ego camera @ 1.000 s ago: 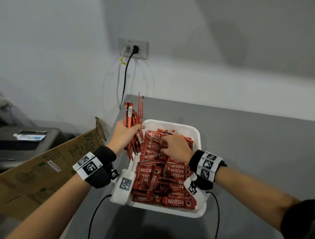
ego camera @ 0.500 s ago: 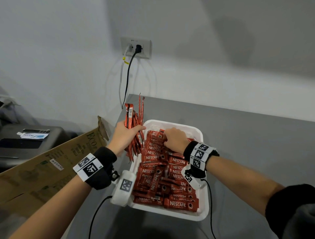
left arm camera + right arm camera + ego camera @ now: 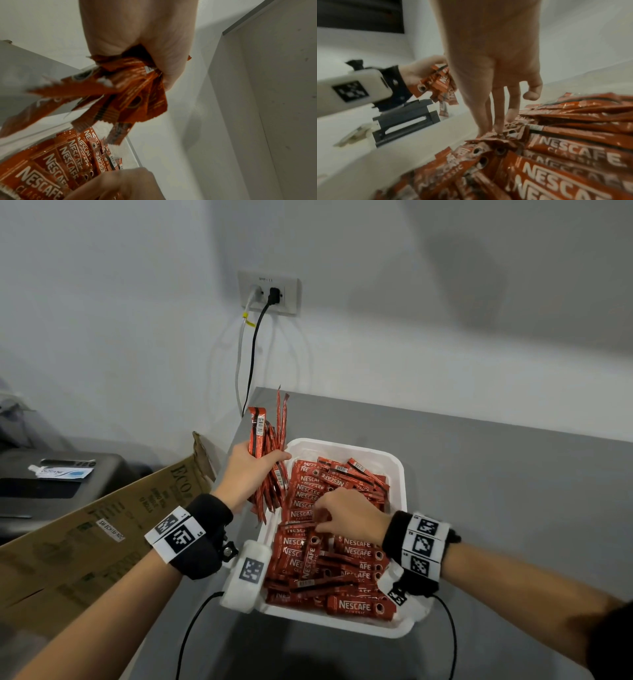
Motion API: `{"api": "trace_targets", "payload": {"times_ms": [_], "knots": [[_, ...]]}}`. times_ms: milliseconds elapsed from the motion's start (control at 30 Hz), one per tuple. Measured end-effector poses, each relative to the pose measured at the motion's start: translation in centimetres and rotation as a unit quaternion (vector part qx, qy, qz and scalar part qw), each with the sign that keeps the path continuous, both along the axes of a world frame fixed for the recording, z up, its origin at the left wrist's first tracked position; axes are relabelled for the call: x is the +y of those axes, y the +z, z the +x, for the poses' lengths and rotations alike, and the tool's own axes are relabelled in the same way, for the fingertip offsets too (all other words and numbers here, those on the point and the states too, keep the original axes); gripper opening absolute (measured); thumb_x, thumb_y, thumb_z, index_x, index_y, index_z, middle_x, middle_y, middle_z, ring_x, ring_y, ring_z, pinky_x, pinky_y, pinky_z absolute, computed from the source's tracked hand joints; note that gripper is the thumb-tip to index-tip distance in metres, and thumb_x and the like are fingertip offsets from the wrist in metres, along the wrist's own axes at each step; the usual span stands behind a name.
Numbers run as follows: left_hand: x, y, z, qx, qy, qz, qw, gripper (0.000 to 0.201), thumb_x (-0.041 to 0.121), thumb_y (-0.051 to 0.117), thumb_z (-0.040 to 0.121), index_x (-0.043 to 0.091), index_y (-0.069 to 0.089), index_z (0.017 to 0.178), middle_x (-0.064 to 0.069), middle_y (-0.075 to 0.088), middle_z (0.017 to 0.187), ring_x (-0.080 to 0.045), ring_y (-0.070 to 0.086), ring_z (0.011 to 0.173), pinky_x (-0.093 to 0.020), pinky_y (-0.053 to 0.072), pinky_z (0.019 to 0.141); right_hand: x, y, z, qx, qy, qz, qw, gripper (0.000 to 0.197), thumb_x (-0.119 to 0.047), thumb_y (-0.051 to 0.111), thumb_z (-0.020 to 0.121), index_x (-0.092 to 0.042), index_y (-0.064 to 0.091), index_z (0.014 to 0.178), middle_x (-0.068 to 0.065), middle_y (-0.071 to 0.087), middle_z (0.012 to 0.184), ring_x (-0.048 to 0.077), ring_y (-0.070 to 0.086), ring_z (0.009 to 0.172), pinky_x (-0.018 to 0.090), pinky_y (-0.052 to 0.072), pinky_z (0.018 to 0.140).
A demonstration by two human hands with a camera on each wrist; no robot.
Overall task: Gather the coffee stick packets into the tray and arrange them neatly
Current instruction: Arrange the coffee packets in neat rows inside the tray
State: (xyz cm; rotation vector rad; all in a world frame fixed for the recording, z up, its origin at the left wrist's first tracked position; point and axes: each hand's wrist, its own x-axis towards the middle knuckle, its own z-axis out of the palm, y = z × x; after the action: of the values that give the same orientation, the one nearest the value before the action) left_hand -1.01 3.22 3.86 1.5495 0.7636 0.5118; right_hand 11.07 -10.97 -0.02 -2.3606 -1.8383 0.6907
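Two hands share the work: the left hand (image 3: 247,474) is wrapped round a bundle (image 3: 269,460) of packets, held upright at the tray's upper-left corner, just outside the rim, while the right hand (image 3: 346,513) sits at centre frame with straight fingers (image 3: 498,119) pressing down on the packets (image 3: 329,556) in the tray (image 3: 399,470). Whether it pinches one I cannot tell; the right wrist view shows fingertips touching the crumpled ends, nothing clearly gripped.

Most packets lie in two rough rows, labels up, but several in the lower half of the tray cross the rows at an angle and the upper right ones are fanned. My judgement: square the rows first, sliding the crossed sticks parallel with flat fingers, not lifting. Then bring the bundle over the rim before loosening the fist, lowering it flat along the row direction. Released upright or outside the rim, the sticks would scatter onto the table (image 3: 496,491).
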Motion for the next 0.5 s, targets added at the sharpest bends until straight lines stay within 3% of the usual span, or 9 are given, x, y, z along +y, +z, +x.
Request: {"api": "trace_targets", "payload": {"times_ms": [100,300,400,500], "knots": [[0.0,0.1,-0.1,0.002,0.004,0.002,1.000,0.010,0.014,0.065,0.084,0.009,0.061,0.091,-0.010,0.064,0.086,-0.022,0.063,0.081,-0.030,0.052,0.079,1.4,-0.6,0.1,-0.073,0.016,-0.009,0.997,0.023,-0.030,0.064,0.087,-0.013,0.066,0.101,0.001,0.068,0.099,0.018,0.062,0.094,0.035,0.049,0.084],[0.2,0.2,-0.2,-0.003,0.008,-0.002,1.000,0.005,0.014,0.065,0.084,0.016,0.062,0.087,-0.005,0.064,0.083,-0.019,0.064,0.080,-0.027,0.051,0.076,2.9,-0.9,-0.3,-0.142,0.051,-0.039,0.988,0.029,-0.036,0.064,0.086,-0.012,0.064,0.102,0.003,0.067,0.095,0.022,0.063,0.086,0.034,0.051,0.074],[0.2,0.1,-0.2,-0.003,0.008,-0.003,1.000,0.004,0.014,0.065,0.084,0.015,0.061,0.085,-0.005,0.064,0.081,-0.018,0.063,0.077,-0.026,0.050,0.074,3.2,-0.9,-0.3,-0.151,0.055,-0.047,0.986,0.028,-0.035,0.064,0.086,-0.012,0.063,0.102,0.002,0.066,0.095,0.021,0.063,0.085,0.032,0.047,0.070],[0.2,0.0,-0.3,-0.002,0.005,-0.001,1.000,0.005,0.014,0.064,0.085,0.011,0.061,0.088,-0.006,0.063,0.082,-0.018,0.063,0.077,-0.023,0.049,0.071,3.4,-0.9,0.0,-0.110,0.030,-0.050,0.992,0.021,-0.028,0.064,0.086,-0.012,0.066,0.099,0.002,0.068,0.096,0.022,0.064,0.087,0.034,0.053,0.075]]}}
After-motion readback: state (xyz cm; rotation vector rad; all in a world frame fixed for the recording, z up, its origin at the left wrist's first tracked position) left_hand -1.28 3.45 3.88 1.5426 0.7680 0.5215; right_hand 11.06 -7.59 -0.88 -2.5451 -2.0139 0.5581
